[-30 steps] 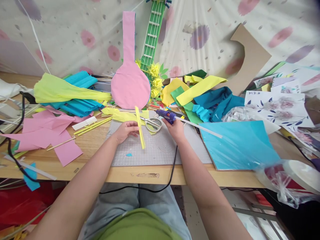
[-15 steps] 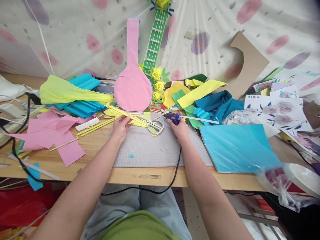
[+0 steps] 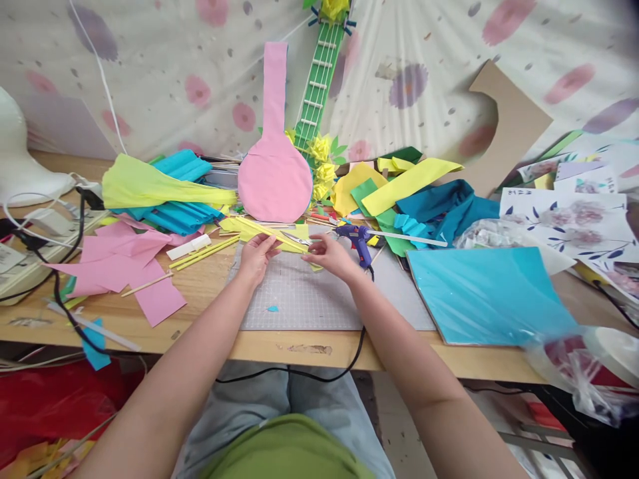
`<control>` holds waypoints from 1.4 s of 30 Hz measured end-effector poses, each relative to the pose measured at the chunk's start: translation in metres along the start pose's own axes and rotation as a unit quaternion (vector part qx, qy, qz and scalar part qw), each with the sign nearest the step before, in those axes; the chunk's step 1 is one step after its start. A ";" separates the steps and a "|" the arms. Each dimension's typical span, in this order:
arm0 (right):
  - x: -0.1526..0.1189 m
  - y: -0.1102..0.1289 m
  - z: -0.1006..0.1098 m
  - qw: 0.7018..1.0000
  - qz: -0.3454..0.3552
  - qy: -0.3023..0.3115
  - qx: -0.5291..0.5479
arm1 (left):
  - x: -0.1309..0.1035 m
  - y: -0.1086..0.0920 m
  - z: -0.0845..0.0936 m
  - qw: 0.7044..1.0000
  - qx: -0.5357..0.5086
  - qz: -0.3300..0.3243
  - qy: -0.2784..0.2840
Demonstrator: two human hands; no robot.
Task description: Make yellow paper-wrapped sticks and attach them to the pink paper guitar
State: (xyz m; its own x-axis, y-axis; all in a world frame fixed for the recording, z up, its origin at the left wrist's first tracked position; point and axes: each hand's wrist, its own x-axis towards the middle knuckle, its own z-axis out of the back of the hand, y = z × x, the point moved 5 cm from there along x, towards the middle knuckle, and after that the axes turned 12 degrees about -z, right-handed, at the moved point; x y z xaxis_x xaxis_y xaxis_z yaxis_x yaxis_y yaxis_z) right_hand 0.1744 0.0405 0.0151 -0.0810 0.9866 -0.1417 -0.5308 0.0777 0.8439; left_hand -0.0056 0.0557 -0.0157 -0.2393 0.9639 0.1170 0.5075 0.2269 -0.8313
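Note:
A thin yellow paper strip [image 3: 286,242] slants across the upper part of the grey cutting mat [image 3: 299,299]. My left hand [image 3: 257,258] pinches it near its middle. At the strip's right end, my right hand [image 3: 333,255] has its thumb and curled fingers closed on the tip. Silver scissors [image 3: 295,238] lie just behind, their handles mostly covered by my right hand. A purple glue gun [image 3: 360,245] with a long white glue stick rests to the right, out of my grip.
A pink round-bodied, long-necked shape [image 3: 274,176] leans at the back beside a green stringed neck [image 3: 315,86]. Pink paper pieces [image 3: 120,259] and yellow sticks [image 3: 204,253] lie left. A blue sheet pack [image 3: 492,293] lies right. The glue gun's black cord [image 3: 360,346] hangs over the front edge.
My right hand has let go of the glue gun and moved left to the end of the yellow strip. My left hand still holds the strip. The view has shifted slightly left.

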 end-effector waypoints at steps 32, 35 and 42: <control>-0.006 0.019 -0.031 0.972 0.150 -0.177 0.038 | -0.004 -0.008 0.003 0.997 0.038 -0.060 -0.030; -0.006 0.018 -0.032 0.974 0.147 -0.170 0.031 | -0.003 -0.008 0.004 0.996 0.048 -0.075 -0.033; -0.007 0.017 -0.030 0.975 0.131 -0.169 0.059 | -0.006 -0.007 0.001 0.996 0.026 -0.076 -0.039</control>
State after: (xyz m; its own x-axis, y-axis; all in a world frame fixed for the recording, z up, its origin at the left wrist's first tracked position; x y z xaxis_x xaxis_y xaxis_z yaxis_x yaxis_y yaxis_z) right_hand 0.1407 0.0304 0.0156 0.0925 0.9643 0.2480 -0.4277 -0.1865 0.8845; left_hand -0.0087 0.0482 -0.0108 -0.3754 0.9043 0.2033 0.4166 0.3606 -0.8345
